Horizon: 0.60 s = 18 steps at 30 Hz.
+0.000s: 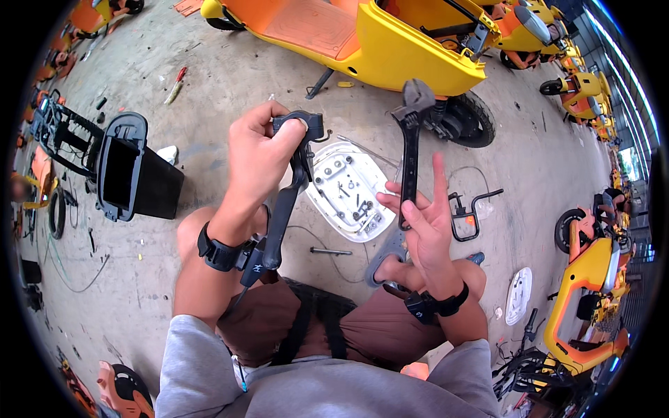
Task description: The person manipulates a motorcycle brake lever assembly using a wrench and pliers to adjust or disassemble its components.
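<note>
My left hand point(258, 150) is closed on a black brake lever point(284, 216), its thumb pressed against the clamp end and the long lever blade hanging down toward my lap. In my right hand point(430, 233) an adjustable wrench point(410, 157) stands upright, its handle pinched between thumb and fingers with the jaws at the top. My right index finger points up, off the handle. The two tools are apart. Between and beyond my hands, a white tray point(317, 195) on the floor holds several bolts, nuts and small metal parts.
A yellow scooter body point(390, 59) stands ahead, its black wheel point(472, 120) right of centre. At left is a black bin-like box point(159, 184). A bent black tube frame point(462, 221) lies right, a metal rod point(330, 251) near my feet. More scooters point(585, 285) line the right.
</note>
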Each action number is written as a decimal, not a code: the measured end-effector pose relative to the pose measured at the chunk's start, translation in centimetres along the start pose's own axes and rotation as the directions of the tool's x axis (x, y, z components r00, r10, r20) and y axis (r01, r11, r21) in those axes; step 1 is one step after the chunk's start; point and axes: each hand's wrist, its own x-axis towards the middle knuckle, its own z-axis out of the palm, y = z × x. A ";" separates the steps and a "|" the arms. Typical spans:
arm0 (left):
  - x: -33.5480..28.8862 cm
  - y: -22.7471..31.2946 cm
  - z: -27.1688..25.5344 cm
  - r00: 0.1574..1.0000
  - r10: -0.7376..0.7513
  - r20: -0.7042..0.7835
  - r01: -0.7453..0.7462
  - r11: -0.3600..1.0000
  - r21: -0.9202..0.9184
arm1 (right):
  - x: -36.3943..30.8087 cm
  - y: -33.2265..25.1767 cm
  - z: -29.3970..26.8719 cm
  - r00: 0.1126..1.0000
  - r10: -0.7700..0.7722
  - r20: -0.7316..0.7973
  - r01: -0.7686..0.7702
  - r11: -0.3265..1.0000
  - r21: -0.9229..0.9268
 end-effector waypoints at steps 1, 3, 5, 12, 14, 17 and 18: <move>0.0 0.1 0.1 1.000 -0.014 -0.014 0.014 1.000 -0.019 | -0.1 0.3 0.2 0.998 -0.034 0.044 0.033 0.999 0.013; -0.1 0.1 0.3 1.000 -0.009 -0.016 0.009 1.000 -0.030 | -0.6 1.1 0.5 1.000 -0.006 -0.002 0.007 0.998 0.059; -0.2 0.0 0.7 0.999 0.020 -0.025 -0.021 0.999 -0.035 | -0.9 2.1 0.0 1.000 -0.009 0.016 0.009 1.000 0.015; -1.0 0.3 1.7 0.999 0.038 0.027 -0.036 0.997 -0.066 | -1.0 2.5 0.7 0.990 0.140 -0.005 -0.136 0.955 -0.263; -0.8 0.3 1.9 0.999 0.036 0.038 -0.033 0.996 -0.088 | -1.3 2.5 0.6 0.986 0.164 0.040 -0.149 0.956 -0.252; -1.0 0.2 2.4 0.997 0.052 0.050 -0.044 0.988 -0.148 | -1.1 2.1 1.4 0.989 0.135 0.058 -0.118 0.965 -0.235; -1.0 0.4 2.7 0.996 0.061 0.057 -0.050 0.983 -0.179 | -0.9 2.6 1.3 0.995 0.082 0.063 -0.063 0.964 -0.259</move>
